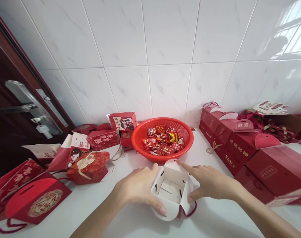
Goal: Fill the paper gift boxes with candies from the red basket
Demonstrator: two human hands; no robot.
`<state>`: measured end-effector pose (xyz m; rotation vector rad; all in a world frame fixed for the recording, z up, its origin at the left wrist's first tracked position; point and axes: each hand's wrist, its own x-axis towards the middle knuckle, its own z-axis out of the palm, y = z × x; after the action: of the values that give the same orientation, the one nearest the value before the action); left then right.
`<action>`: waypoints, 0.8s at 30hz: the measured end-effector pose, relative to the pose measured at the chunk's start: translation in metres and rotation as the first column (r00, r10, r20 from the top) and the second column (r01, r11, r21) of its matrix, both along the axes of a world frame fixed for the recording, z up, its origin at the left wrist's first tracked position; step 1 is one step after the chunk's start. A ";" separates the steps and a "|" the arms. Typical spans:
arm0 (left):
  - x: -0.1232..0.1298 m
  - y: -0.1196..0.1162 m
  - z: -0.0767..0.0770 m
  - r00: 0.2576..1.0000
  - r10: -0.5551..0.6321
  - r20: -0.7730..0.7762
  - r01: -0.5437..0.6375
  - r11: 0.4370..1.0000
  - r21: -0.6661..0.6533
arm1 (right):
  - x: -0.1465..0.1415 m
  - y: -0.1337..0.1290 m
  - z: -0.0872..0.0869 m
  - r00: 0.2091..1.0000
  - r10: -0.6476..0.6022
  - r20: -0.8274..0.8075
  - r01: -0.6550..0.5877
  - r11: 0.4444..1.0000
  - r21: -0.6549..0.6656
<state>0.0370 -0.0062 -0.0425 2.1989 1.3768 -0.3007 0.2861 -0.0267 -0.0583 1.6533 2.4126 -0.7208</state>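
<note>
A white-lined gift box point(174, 190) is being held mouth-up over the tabletop point(130, 215), just on the near side of a red plastic basket point(162, 159) in which wrapped candies point(162, 140) are being held in a loose heap. The left side is being gripped by the left hand point(138, 185), partly closed, its thumb being laid over the rounded near flap point(167, 216) and its fingers being set along the left wall. The right side is being gripped by the right hand point(210, 181), half open, its index finger being stretched to the far flap point(171, 163) and its thumb being placed against the right flap point(191, 185). For this hold to be working well, light and even pressure should be being applied from both sides, since thin card walls may otherwise be bowed or creased. The flaps are best being pressed outward near their fold lines rather than at their tips, so that the mouth is being left square. Care should also be being given to the dark red cord point(195, 210) beside the near right corner, which could be pinched beneath the box.
</note>
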 end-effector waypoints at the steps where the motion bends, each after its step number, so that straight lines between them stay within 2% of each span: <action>1: -0.004 -0.003 0.004 1.000 -0.012 0.012 0.011 1.000 0.021 | 0.004 0.003 0.007 1.000 0.015 0.001 -0.015 1.000 0.027; 4: -0.022 -0.006 0.028 0.997 -0.030 0.066 0.023 0.995 0.099 | 0.019 0.007 0.034 0.998 0.041 -0.046 -0.032 0.984 0.174; 6: -0.029 0.004 0.047 0.994 0.007 0.112 -0.028 0.982 0.187 | 0.025 0.012 0.052 0.991 0.036 -0.128 0.004 0.954 0.300; 8: -0.026 0.028 0.060 0.982 -0.004 0.188 -0.040 0.972 0.231 | 0.023 0.025 0.064 0.969 0.045 -0.244 0.054 0.922 0.383; 10: -0.012 0.064 0.062 0.965 -0.040 0.259 -0.026 0.968 0.248 | 0.012 0.047 0.066 0.926 0.048 -0.375 0.121 0.902 0.415; 12: 0.009 0.100 0.052 0.978 -0.067 0.198 0.026 0.979 0.201 | -0.004 0.076 0.055 0.854 0.018 -0.519 0.239 0.874 0.423; 14: 0.030 0.128 0.033 0.990 -0.115 0.079 0.107 0.989 0.102 | -0.018 0.107 0.033 0.721 -0.024 -0.693 0.412 0.819 0.400; 16: 0.047 0.144 0.012 0.986 -0.166 0.033 0.163 0.984 0.071 | -0.027 0.133 0.009 0.589 -0.094 -0.803 0.567 0.756 0.328; 17: 0.054 0.148 0.002 0.982 -0.191 -0.012 0.191 0.980 0.060 | -0.030 0.143 -0.002 0.547 -0.128 -0.827 0.607 0.741 0.287; 20: 0.068 0.154 -0.021 0.978 -0.163 -0.133 0.176 0.980 0.093 | -0.029 0.160 -0.026 0.441 -0.223 -0.869 0.608 0.787 0.107; 24: 0.074 0.167 -0.033 0.980 -0.125 -0.156 0.152 0.973 0.176 | -0.023 0.164 -0.035 0.291 -0.242 -0.925 0.603 0.797 -0.019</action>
<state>0.1114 0.1610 -0.0750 2.4775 1.3777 -0.4019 0.2631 0.1376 -0.0936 2.6625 2.7914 -1.8102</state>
